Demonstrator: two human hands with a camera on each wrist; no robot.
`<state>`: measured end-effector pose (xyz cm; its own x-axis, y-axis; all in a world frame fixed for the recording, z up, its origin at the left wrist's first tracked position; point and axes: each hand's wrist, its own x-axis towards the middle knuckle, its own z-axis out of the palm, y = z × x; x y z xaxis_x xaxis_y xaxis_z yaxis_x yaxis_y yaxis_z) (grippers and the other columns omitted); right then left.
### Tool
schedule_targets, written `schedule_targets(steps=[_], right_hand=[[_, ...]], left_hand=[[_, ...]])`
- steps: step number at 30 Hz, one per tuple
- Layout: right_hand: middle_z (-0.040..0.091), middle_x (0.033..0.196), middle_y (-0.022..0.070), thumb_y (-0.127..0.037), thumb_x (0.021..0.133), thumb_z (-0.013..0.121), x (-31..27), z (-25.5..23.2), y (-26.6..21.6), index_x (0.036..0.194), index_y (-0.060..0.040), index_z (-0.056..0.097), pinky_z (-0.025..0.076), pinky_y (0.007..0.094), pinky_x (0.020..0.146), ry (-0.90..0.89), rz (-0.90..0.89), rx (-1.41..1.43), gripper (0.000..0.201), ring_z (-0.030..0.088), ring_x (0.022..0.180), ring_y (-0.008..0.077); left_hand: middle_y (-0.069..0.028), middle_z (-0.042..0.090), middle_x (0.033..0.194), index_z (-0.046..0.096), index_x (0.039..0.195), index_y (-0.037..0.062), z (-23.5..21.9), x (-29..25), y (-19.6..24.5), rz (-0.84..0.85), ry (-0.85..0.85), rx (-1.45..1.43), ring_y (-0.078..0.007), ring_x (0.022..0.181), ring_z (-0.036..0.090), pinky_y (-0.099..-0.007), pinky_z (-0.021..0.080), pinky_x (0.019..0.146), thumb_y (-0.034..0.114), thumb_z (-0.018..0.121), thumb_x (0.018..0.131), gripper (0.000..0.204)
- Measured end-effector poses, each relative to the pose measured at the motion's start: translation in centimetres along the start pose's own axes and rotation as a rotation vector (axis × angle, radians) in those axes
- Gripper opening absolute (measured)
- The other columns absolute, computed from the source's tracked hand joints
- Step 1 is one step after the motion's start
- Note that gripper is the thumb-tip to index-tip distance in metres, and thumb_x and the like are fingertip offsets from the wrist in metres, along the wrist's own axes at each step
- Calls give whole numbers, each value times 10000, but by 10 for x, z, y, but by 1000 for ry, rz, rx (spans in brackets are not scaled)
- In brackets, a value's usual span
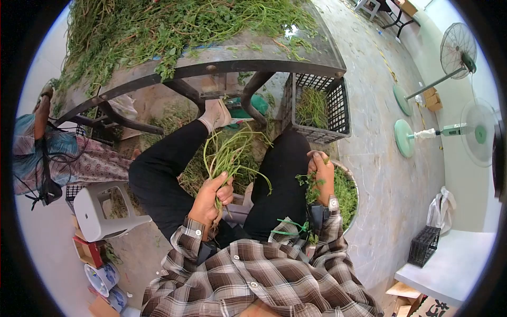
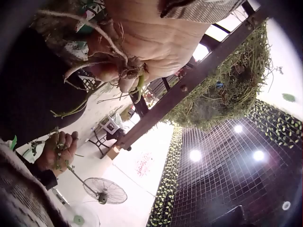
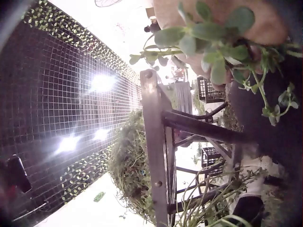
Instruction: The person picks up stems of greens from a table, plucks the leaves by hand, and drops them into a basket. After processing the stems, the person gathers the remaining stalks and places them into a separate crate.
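A loose bunch of long green stems (image 1: 232, 153) fans upward from my left hand (image 1: 211, 198), whose fingers and thumb grip it low down. In the left wrist view, pale roots (image 2: 132, 71) stick out below that fist. My right hand (image 1: 323, 177) is raised over the right thigh, its fingers curled round a leafy green sprig (image 1: 310, 186). Small rounded leaves (image 3: 210, 40) of this sprig hang in front of the palm in the right wrist view. Beneath the right forearm is a round basket (image 1: 355, 203) of cut leafy tops.
A table (image 1: 274, 64) heaped with greens (image 1: 185, 26) stands ahead. Under its right corner sits a black crate (image 1: 338, 108) with stems inside. A white stool (image 1: 100, 211) and another person (image 1: 79, 158) are at left. Two fans (image 1: 457, 53) stand at right. Loose greens litter the floor.
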<state>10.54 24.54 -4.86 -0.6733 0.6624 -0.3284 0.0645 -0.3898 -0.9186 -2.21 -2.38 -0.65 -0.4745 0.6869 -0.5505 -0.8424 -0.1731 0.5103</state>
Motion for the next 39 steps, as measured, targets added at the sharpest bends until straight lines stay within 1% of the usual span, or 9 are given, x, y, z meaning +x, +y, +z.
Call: schedule_targets(steps=[9, 14, 23, 31, 33, 35, 36, 37, 39], right_hand=[[363, 569, -49, -221, 906, 527, -6, 35, -33, 902, -22, 539, 276, 190, 438, -98, -50, 2, 199, 329, 480, 35], [388, 571, -46, -207, 897, 544, -10, 56, -45, 891, -19, 553, 302, 194, 454, -171, -91, -3, 189, 361, 494, 39], [415, 609, -53, -169, 900, 537, -6, 86, -70, 891, -3, 591, 289, 190, 502, -353, -114, -27, 174, 367, 561, 30], [408, 645, -63, -111, 889, 530, -4, 111, -81, 1226, -44, 493, 283, 167, 496, -435, -312, -275, 346, 342, 560, 18], [425, 670, -59, -69, 875, 522, -7, 116, -85, 1270, -89, 465, 332, 191, 528, -439, -319, -291, 399, 368, 585, 34], [448, 685, 5, -103, 870, 537, -8, 122, -92, 1285, -130, 455, 369, 234, 590, -455, -471, -636, 423, 386, 638, 75], [482, 659, 74, -98, 845, 535, -10, 123, -94, 1260, -143, 468, 401, 287, 601, -474, -479, -694, 423, 461, 599, 159], [482, 659, 74, -98, 845, 535, -4, 121, -89, 1260, -143, 468, 401, 287, 601, -476, -477, -695, 423, 461, 599, 159], [545, 667, 142, -116, 827, 531, 14, 110, -73, 1174, -106, 508, 438, 353, 623, -564, -711, -989, 348, 541, 629, 290]], left_hand=[[36, 402, 536, 514, 825, 52, 10, -9, 8, 179, 121, 359, -58, 449, 374, -220, 323, 434, 251, 538, 902, 215], [51, 389, 604, 544, 975, 16, 7, -10, 3, 254, 88, 534, -48, 504, 351, -212, 297, 468, 256, 530, 914, 248], [42, 418, 642, 532, 1012, 10, 4, -13, 0, 295, 38, 684, -48, 541, 374, -218, 319, 493, 224, 519, 917, 234], [20, 457, 659, 557, 1014, 3, 10, -19, -1, 380, 36, 865, -63, 572, 403, -232, 341, 523, 269, 529, 907, 288], [-51, 522, 682, 546, 1002, -20, 12, -22, 2, 363, 48, 1000, -120, 605, 477, -281, 414, 574, 201, 537, 891, 247], [-74, 529, 684, 546, 1015, -18, 11, -21, -1, 418, 34, 1010, -137, 601, 486, -289, 417, 576, 178, 538, 886, 235], [-98, 537, 686, 547, 1027, -16, 9, -20, -3, 472, 22, 1021, -154, 596, 494, -297, 420, 578, 155, 539, 880, 226], [-98, 537, 686, 547, 1027, -16, 8, -19, -5, 471, 23, 1019, -154, 596, 494, -297, 420, 578, 155, 539, 880, 226], [-121, 549, 689, 553, 1033, -11, 5, -18, -7, 556, 54, 1080, -180, 589, 503, -311, 423, 579, 124, 545, 869, 212]])
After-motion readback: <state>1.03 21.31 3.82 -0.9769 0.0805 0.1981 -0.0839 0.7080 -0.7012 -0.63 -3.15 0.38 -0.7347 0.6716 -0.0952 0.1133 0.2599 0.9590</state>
